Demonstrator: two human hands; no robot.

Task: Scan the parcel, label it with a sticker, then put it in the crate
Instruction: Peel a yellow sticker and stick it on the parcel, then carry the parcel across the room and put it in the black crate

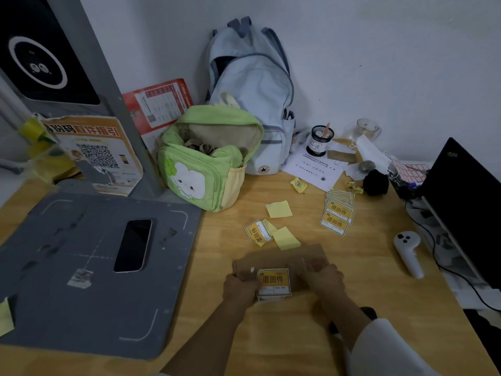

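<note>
A brown cardboard parcel [282,260] lies on the wooden table [311,335] near the front edge, blurred by motion. A yellow and white sticker [273,282] sits on its near face. My left hand [238,287] grips the parcel's left end, with its thumb at the sticker's left edge. My right hand [324,278] holds the parcel's right end. A stack of the same yellow stickers [337,213] lies further back on the right. The grey scanner platform [89,267] is to the left, with a dark phone [133,245] lying on it. No crate is in view.
A green backpack [206,161] and a pale blue backpack [252,96] stand at the back. Loose yellow backing papers [279,208] and one peeled sticker [259,232] lie beyond the parcel. A white handheld device [408,251], cables and a black laptop [463,196] fill the right side.
</note>
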